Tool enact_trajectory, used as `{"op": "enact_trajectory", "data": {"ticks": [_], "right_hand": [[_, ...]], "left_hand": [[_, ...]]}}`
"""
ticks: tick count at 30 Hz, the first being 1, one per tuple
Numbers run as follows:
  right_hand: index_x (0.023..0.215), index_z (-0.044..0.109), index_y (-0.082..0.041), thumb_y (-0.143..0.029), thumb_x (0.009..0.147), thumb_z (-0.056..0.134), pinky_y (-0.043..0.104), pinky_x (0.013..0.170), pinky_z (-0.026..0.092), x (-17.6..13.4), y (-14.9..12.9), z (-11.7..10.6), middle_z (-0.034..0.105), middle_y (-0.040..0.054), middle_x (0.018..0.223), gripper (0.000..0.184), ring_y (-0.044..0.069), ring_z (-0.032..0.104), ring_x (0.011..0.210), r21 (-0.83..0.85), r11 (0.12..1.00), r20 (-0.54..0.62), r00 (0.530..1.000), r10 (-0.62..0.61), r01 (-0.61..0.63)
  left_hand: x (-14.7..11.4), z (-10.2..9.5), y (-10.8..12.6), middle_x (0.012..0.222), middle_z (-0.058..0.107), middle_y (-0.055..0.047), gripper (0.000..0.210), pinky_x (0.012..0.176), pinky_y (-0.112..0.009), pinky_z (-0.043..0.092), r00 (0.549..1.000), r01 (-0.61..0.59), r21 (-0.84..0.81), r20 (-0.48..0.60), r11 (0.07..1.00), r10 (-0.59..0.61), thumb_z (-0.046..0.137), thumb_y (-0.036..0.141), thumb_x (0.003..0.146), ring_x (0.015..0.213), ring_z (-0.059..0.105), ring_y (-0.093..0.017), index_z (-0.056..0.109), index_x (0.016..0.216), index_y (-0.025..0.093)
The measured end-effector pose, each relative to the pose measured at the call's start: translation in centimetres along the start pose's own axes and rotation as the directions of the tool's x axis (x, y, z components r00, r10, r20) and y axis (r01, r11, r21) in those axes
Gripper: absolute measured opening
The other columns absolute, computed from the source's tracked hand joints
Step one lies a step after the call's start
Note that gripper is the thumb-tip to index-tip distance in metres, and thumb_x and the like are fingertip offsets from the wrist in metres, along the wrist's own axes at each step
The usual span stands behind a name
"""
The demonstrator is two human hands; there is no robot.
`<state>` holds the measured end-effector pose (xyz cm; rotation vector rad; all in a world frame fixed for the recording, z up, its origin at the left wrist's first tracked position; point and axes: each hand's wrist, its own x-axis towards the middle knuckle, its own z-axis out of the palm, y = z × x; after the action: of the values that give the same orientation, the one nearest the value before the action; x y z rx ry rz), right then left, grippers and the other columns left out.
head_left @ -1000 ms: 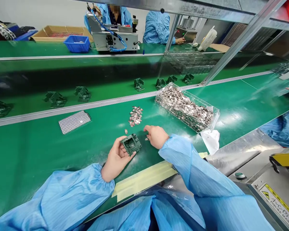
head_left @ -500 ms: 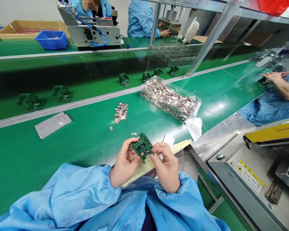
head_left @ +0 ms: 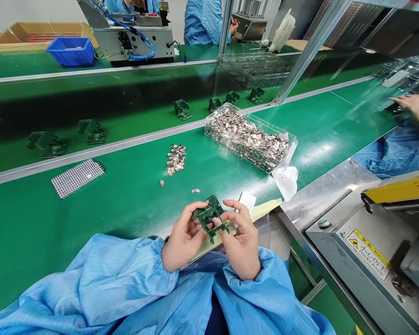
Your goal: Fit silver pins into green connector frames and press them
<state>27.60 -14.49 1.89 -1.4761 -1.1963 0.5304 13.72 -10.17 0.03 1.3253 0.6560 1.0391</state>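
Note:
My left hand [head_left: 185, 237] grips a dark green, openwork plastic frame [head_left: 212, 215] by its left side, thumb below and fingers on top. On the frame's right edge, the thumb and a finger of my right hand [head_left: 241, 239] pinch it, while the index finger is lifted off. Whatever may lie between those right fingertips is too small to make out. Just beyond the frame lies a single small metal piece [head_left: 195, 190], and another metal piece [head_left: 162, 183] rests to its left. A loose pile of metal pieces [head_left: 176, 159] sits farther back.
A clear box [head_left: 293, 148] full of metal pieces stands right of the pile. A studded white-grey sheet [head_left: 77, 178] lies left. Several green frames [head_left: 182, 110] line the back belt. A machine [head_left: 356, 242] borders my right side; a co-worker's hand [head_left: 414, 103] is at far right.
The green frame has turned and tilted in my hands, so its opening shows more. My right index finger has risen off it. The whole view has shifted slightly.

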Motion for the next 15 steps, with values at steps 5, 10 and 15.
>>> {"op": "enact_trajectory", "data": {"ticks": [5,10,15], "right_hand": [[0.077,0.065,-0.021,-0.019,0.082,0.067,0.037,0.093,0.045,-0.09,0.04,0.26,0.061,0.0078,0.113,0.005,0.023,0.058,0.109,-0.049,0.998,-0.037,0.998,-0.041,0.039],[0.077,0.064,-0.021,-0.02,0.085,0.063,0.032,0.079,0.05,-0.24,-0.01,0.44,0.064,0.0062,0.097,0.008,0.02,0.062,0.092,0.046,0.998,0.0,1.0,0.03,-0.03],[0.079,0.065,-0.02,-0.028,0.081,0.068,0.029,0.066,0.054,-0.48,-0.15,0.58,0.066,0.0055,0.086,0.009,0.018,0.064,0.076,0.261,0.94,0.037,0.976,0.217,-0.219]], "left_hand": [[-0.22,-0.15,-0.2,0.105,0.064,-0.004,0.035,0.059,-0.015,0.051,1.0,-0.001,0.073,0.006,0.997,0.001,0.062,0.021,0.09,0.063,0.058,-0.006,0.05,0.123,0.026],[-0.21,-0.13,-0.13,0.092,0.064,-0.003,0.026,0.06,-0.018,0.051,0.998,-0.014,0.193,-0.055,0.981,0.025,0.059,0.025,0.091,0.068,0.06,-0.01,0.055,0.117,0.022],[-0.08,0.09,0.29,0.083,0.064,-0.002,0.026,0.055,-0.019,0.046,0.996,0.032,0.257,-0.09,0.966,-0.009,0.06,0.03,0.09,0.062,0.056,-0.011,0.058,0.113,0.02]]}}
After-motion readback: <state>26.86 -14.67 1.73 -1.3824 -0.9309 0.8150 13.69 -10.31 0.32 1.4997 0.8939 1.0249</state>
